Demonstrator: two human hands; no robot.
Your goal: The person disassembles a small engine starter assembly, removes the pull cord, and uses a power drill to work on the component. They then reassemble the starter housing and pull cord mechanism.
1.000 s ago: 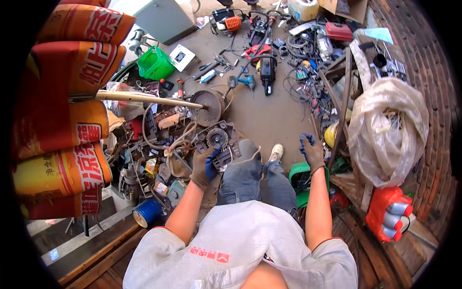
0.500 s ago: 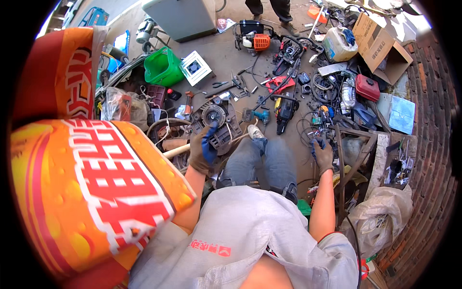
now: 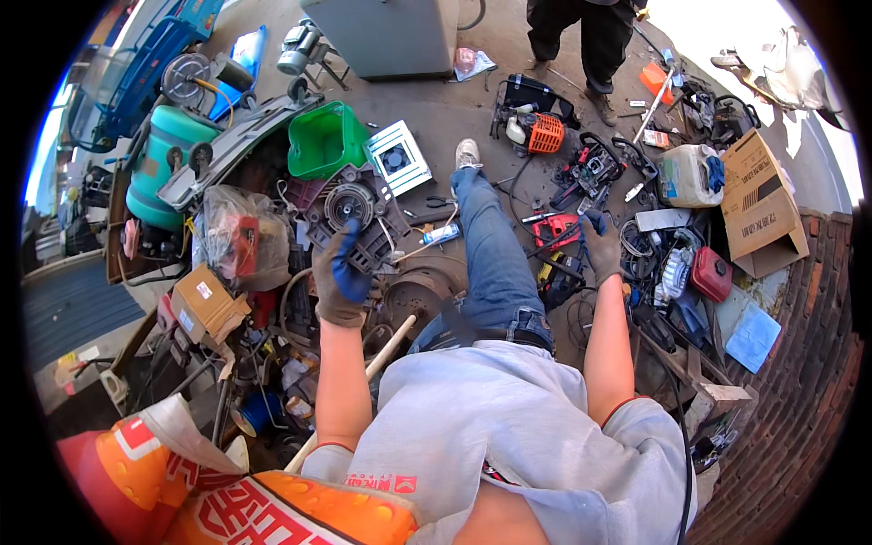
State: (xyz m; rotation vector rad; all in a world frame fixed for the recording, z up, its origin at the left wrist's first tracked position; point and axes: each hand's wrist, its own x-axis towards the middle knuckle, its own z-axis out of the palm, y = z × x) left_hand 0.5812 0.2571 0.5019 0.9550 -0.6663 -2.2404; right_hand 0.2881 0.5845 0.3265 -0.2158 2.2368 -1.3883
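My left hand (image 3: 341, 277), in a grey and blue work glove, grips a dark metal engine part (image 3: 357, 218) with a round flywheel face and holds it up over the scrap pile. My right hand (image 3: 601, 247), also gloved, is held out to the right over a red and black power tool (image 3: 556, 231) lying on the ground; whether it touches it I cannot tell. My leg in blue jeans (image 3: 490, 259) stretches forward between both hands.
A green plastic bin (image 3: 325, 139) and a white square fan frame (image 3: 397, 156) lie ahead. An orange chainsaw (image 3: 538, 129), a cardboard box (image 3: 761, 202) and a white jug (image 3: 688, 174) sit right. Another person's legs (image 3: 581, 36) stand at the top. Printed sacks (image 3: 236, 504) are lower left.
The view has swung left and forward. My left hand has carried the engine part higher and leftward. My right hand has shifted up toward the red tool.
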